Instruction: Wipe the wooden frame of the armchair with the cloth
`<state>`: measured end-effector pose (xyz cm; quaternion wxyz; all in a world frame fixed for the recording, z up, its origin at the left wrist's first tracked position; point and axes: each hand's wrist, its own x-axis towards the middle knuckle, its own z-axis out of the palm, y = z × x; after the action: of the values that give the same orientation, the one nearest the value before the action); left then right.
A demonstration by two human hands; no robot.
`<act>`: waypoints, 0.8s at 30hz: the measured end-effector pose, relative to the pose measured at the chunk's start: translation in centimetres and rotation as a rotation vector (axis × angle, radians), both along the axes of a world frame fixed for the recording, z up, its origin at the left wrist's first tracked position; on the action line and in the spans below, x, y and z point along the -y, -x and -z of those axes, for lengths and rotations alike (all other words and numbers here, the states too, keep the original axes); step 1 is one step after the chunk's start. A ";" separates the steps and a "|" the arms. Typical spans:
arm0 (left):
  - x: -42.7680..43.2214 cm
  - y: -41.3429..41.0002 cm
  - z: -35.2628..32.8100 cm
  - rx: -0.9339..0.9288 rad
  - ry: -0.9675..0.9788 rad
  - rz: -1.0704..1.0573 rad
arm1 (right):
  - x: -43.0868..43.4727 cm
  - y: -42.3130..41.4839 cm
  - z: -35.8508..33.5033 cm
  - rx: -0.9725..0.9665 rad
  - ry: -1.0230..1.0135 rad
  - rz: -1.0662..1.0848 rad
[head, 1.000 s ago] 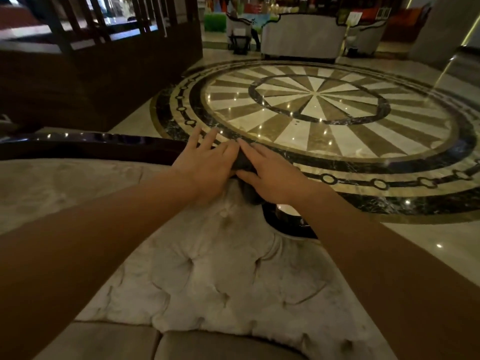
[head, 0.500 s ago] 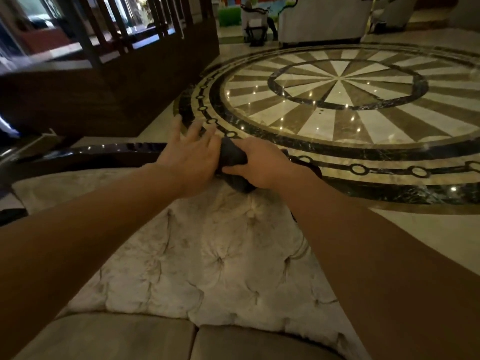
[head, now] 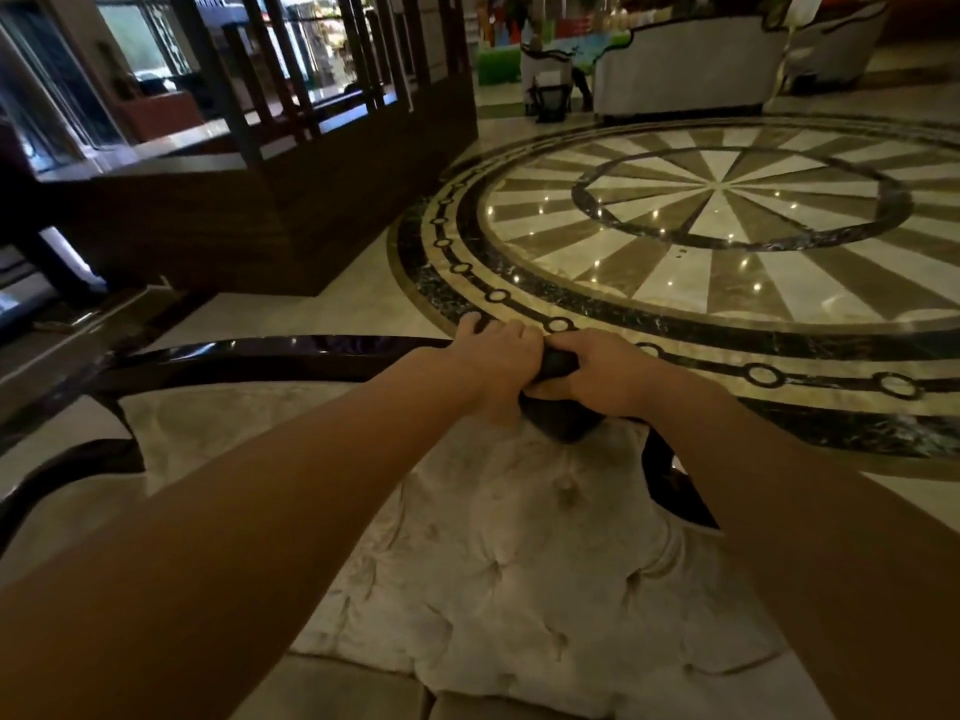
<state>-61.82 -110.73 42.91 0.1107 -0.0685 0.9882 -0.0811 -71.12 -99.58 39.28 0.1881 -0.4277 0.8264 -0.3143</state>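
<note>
Both hands now bunched tighter at frame (head: pixel 270 358) top rail. Left hand (head: pixel 496 350) curled over rail, right hand (head: pixel 605 374) clenching dark cloth (head: pixel 558 418), cloth draped onto cushion (head: pixel 519 537). Wiping continues; rail leftward likely undone.

bare forearms and hands (head: pixel 550 366), no sleeves visible.

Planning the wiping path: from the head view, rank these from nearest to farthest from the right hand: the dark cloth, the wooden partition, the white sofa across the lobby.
1. Dark cloth: gripped under the right hand, on the chair's top rail.
2. Wooden partition: ahead to the left, across the floor.
3. White sofa: far side of the round floor inlay.
</note>
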 end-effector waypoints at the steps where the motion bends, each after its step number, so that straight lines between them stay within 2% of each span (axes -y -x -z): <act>1: 0.3 0.1 0.0 0.003 -0.004 0.008 | 0.1 -0.1 -0.2 -0.013 -0.027 -0.006; 4: 2.1 -0.5 0.1 -0.037 -0.010 0.121 | 0.8 -1.0 -0.8 -0.087 -0.126 -0.021; 9: 9.3 -3.6 1.8 -0.244 -0.056 0.260 | 6.3 -3.2 -1.2 -0.252 -0.265 -0.050; 18: 21.7 -11.0 2.8 -0.362 -0.069 0.231 | 18.2 -9.3 -1.7 -0.467 -0.280 -0.093; 24: 32.8 -18.8 4.1 -0.341 -0.118 0.015 | 30.4 -15.8 -1.5 -0.658 -0.246 -0.252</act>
<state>-43.02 -143.50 38.79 -0.0553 -0.0670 0.9962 -0.0109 -55.37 -130.02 40.74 -0.0003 -0.5782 0.8152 -0.0327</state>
